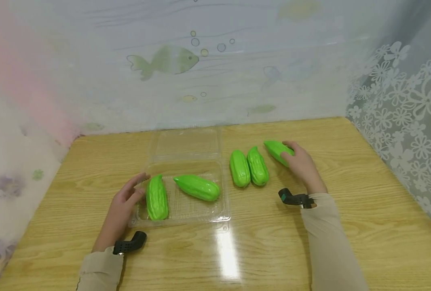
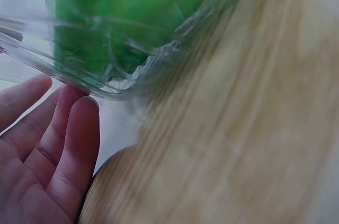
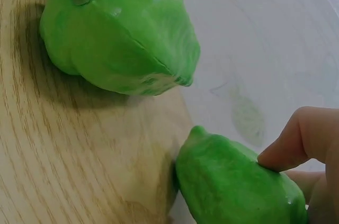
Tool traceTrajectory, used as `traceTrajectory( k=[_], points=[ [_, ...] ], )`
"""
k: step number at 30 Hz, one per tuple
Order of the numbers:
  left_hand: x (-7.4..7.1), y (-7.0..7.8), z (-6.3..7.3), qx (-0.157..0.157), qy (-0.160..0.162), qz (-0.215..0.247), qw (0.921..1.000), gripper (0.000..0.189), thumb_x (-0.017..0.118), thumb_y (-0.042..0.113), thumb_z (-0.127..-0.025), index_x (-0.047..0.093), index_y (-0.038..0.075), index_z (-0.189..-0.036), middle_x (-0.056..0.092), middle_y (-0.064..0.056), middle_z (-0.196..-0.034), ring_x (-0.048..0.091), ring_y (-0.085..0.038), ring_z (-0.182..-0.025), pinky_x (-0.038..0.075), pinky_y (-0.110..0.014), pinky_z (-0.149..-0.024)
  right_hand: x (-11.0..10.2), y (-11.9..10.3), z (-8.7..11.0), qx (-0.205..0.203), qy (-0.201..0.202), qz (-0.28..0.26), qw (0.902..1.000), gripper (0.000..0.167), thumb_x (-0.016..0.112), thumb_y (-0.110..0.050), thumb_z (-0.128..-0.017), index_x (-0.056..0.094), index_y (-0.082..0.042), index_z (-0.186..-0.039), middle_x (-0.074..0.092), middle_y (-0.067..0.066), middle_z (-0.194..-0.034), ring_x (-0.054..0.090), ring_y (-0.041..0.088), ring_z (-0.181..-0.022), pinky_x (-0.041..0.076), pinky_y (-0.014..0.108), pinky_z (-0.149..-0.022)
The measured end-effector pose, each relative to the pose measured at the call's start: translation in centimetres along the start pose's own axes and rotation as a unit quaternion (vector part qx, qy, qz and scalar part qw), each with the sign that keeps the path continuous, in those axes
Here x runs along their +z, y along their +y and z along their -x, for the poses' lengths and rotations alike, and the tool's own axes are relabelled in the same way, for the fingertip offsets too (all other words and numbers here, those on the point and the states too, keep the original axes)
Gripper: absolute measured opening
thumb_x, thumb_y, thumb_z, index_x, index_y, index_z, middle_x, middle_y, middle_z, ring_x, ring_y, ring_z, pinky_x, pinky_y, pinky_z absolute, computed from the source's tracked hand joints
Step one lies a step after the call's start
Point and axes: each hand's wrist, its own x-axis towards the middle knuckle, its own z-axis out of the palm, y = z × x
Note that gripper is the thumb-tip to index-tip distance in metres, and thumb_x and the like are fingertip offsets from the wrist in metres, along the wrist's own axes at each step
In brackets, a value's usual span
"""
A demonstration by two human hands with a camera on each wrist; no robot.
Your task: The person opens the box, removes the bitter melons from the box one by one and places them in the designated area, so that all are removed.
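In the head view, my right hand grips a bright green bitter melon at the back right of the table. From the right wrist, the fingertips lie along the side of that bitter melon. My left hand is at the left wall of a clear plastic container, its fingers fairly straight and right at the rim. Inside this container are an upright-pointing bitter melon and a slanted bitter melon.
Two more bitter melons, a smooth one and a wrinkled one, lie side by side right of the container. The open clear lid lies behind it. A patterned wall covering borders the back of the wooden table.
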Motion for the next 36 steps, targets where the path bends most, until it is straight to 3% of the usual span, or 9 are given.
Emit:
traceTrajectory(
  k=[6,15,24,36],
  points=[
    [0.1,1.2,0.4,0.006,0.001,-0.003,1.0,0.042,0.042,0.023,-0.096,0.036,0.016,-0.137,0.041,-0.003,-0.135,0.048,-0.013,-0.102,0.036,-0.016,-0.08,-0.3,0.0,0.0,0.0,-0.027,0.026,0.9993,0.058,0.041,-0.028,-0.089,0.022,-0.013,-0.142,0.026,0.02,-0.141,0.029,0.039,-0.121,0.025,0.056,-0.093],
    [0.1,1.5,0.3,0.005,0.006,-0.007,0.9999,0.041,0.042,0.024,-0.096,0.038,0.015,-0.136,0.043,-0.003,-0.134,0.048,-0.012,-0.102,0.036,-0.016,-0.08,-1.0,-0.1,0.3,-0.005,-0.08,0.047,0.9957,0.064,0.044,-0.03,-0.091,0.014,-0.01,-0.143,0.028,0.028,-0.137,0.03,0.043,-0.121,0.027,0.057,-0.093],
    [0.0,1.1,0.2,0.001,0.003,-0.007,1.0,0.04,0.042,0.022,-0.096,0.038,0.018,-0.136,0.043,-0.002,-0.134,0.05,-0.01,-0.099,0.037,-0.018,-0.08,-0.6,0.1,0.1,0.009,-0.086,0.051,0.995,0.075,0.041,-0.053,-0.089,0.012,-0.009,-0.143,0.029,0.027,-0.136,0.03,0.043,-0.121,0.028,0.056,-0.092],
    [0.1,1.2,0.2,0.014,0.007,-0.007,0.9998,0.041,0.043,0.021,-0.096,0.038,0.013,-0.135,0.043,-0.006,-0.133,0.049,-0.01,-0.099,0.037,-0.015,-0.079,-0.4,0.1,0.0,0.005,-0.097,0.039,0.9945,0.075,0.043,-0.051,-0.088,0.011,-0.012,-0.144,0.026,0.026,-0.137,0.03,0.043,-0.121,0.028,0.057,-0.092]
  ],
)
